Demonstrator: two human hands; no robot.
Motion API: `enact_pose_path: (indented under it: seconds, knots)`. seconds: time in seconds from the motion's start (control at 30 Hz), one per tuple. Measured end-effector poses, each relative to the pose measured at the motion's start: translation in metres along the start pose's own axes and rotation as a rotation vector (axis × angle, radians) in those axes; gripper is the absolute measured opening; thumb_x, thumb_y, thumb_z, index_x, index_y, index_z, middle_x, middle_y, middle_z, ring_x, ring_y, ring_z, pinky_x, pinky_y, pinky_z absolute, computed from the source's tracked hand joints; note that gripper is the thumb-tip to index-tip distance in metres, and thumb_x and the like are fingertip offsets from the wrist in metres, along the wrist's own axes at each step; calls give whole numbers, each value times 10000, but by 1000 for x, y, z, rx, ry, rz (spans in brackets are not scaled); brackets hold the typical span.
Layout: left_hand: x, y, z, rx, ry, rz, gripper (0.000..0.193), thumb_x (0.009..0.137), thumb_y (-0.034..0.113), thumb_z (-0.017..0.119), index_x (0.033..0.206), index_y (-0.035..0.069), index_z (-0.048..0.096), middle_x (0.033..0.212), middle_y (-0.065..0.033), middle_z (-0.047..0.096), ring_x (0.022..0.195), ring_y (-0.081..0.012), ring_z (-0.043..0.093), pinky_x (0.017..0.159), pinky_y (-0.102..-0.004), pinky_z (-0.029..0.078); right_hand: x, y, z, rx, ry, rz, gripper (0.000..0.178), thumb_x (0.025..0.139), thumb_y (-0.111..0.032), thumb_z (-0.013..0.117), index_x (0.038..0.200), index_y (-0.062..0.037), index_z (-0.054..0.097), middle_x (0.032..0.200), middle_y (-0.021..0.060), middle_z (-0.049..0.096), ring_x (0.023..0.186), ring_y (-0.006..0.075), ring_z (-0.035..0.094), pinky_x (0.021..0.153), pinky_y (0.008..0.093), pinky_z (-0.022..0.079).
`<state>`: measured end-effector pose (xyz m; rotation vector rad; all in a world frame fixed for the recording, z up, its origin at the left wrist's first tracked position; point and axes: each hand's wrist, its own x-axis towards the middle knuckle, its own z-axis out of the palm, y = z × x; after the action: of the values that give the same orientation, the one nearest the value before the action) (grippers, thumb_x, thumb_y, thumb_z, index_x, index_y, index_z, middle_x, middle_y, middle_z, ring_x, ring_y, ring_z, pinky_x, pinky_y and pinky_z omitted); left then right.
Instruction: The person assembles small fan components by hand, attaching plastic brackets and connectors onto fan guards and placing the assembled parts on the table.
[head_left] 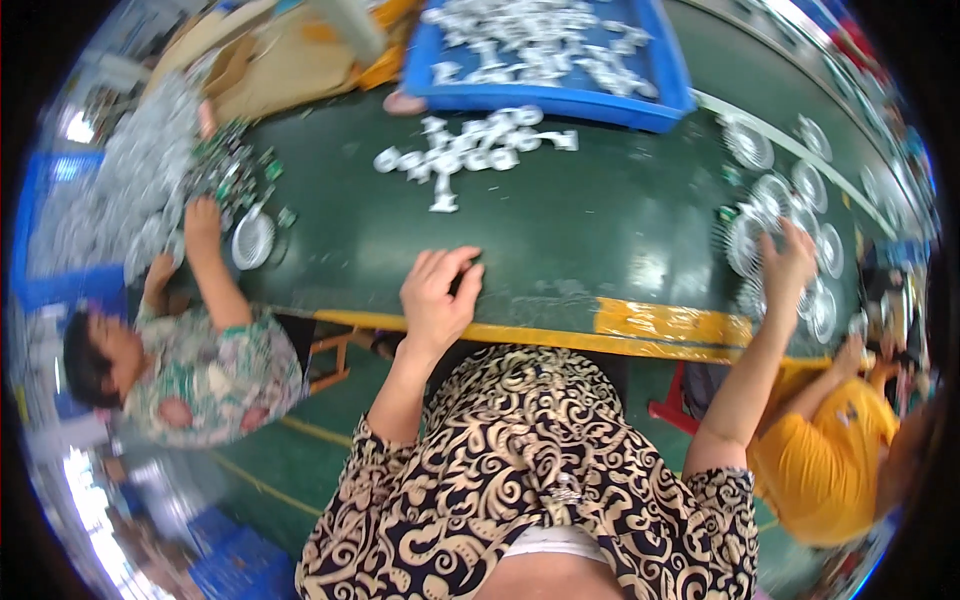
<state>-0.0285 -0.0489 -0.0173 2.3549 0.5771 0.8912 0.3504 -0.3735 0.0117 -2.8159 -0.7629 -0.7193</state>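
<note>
The right hand point(788, 262) stretches far out with fingers spread onto a cluster of round, finned silver metal discs point(775, 200) at the right of the dark green table point(560, 220), apparently picking one out; no closed grasp shows. The left hand point(438, 297) rests loosely curled and empty near the yellow-taped table edge point(660, 325). Next, the fingers must close round a single disc's rim and draw it in.

White parts point(475, 150) mid-table point(560, 230); tray point(560, 100) behind; round discs point(775, 190) right; disc pile point(130, 190) left.

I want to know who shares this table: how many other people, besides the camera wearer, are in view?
2. One person in a floral top sits on the left, hands by a round finned part. One person in a yellow shirt sits on the right. Others may be hidden beyond the rim.
</note>
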Motion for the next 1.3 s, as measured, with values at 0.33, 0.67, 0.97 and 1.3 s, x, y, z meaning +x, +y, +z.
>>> enact_pose_path:
  seconds: [0.33, 0.67, 0.97, 1.3]
  knots:
    - [14, -76, -92, 285, 317, -274, 204, 905, 65, 656, 1105, 51, 689, 953, -98, 662, 821, -250, 652, 724, -355, 528, -11, -223, -13, 823, -212, -260, 259, 889, -107, 711, 1143, -57, 703, 1212, 131, 684, 1086, 341, 671, 915, 394, 540]
    - [13, -192, -171, 941, 441, -498, 564, 868, 258, 697, 1349, 6, 547, 1407, -249, 494, 1271, -463, 457, 1056, -535, 392, -9, -295, 4, 618, -309, -483, 340, 871, -60, 669, 1208, -90, 636, 1249, 135, 639, 1059, 332, 650, 877, 434, 546]
    - [6, -142, -153, 472, 137, -580, 441, 927, 350, 684, 1261, 64, 665, 1225, -203, 618, 1002, -348, 668, 893, -409, 530, -47, -262, -23, 730, -572, -128, 152, 865, -191, 709, 962, -74, 691, 763, 125, 707, 706, 328, 689, 663, 411, 535]
    - [-8, 43, -49, -497, -249, -452, 643, 919, 79, 685, 1509, 83, 429, 1556, -142, 383, 1220, -208, 577, 799, -274, 563, -78, -218, -19, 877, -485, 142, 314, 919, -96, 708, 1224, -38, 664, 821, 43, 686, 698, 74, 591, 671, 240, 483]
